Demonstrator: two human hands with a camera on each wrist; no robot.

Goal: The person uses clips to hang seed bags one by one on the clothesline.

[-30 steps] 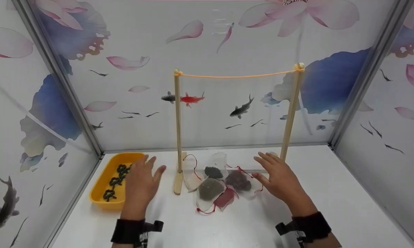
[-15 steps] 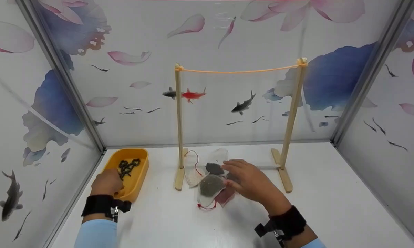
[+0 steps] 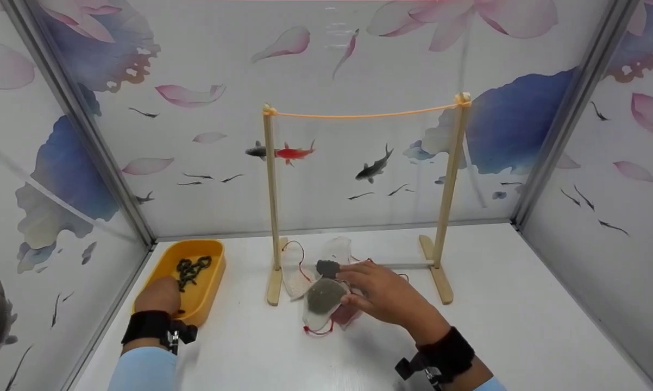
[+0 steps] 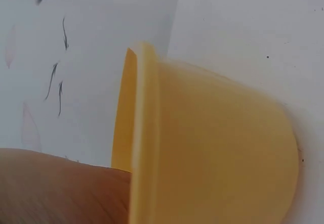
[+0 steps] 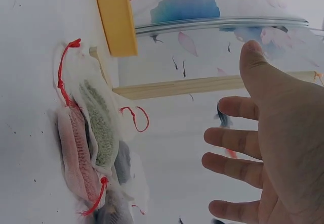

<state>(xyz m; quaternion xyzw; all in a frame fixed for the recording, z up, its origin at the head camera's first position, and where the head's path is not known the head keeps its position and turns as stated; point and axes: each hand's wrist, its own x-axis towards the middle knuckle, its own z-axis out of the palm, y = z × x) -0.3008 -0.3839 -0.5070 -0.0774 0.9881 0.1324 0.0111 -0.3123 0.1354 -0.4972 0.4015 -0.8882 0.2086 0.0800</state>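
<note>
My left hand reaches over the near left rim into a yellow plastic tray. Its fingers are hidden, as the tray wall blocks them in the left wrist view. Beside it in the tray lie several small dark green curled, hook-like pieces. My right hand hovers over a pile of sheer drawstring bags, and its fingers are spread and straight in the right wrist view. A grey-green bag, a pink bag and a dark-filled bag show, with red cords; others are partly covered.
Behind the bags stands a wooden frame with two posts on flat feet. An orange cord joins the post tops, and a low bar links the bases. Printed walls enclose the white table at the back and sides.
My left hand has moved left and down from above the tray into it. My right hand has moved left over the bags. The view has shifted slightly too.
</note>
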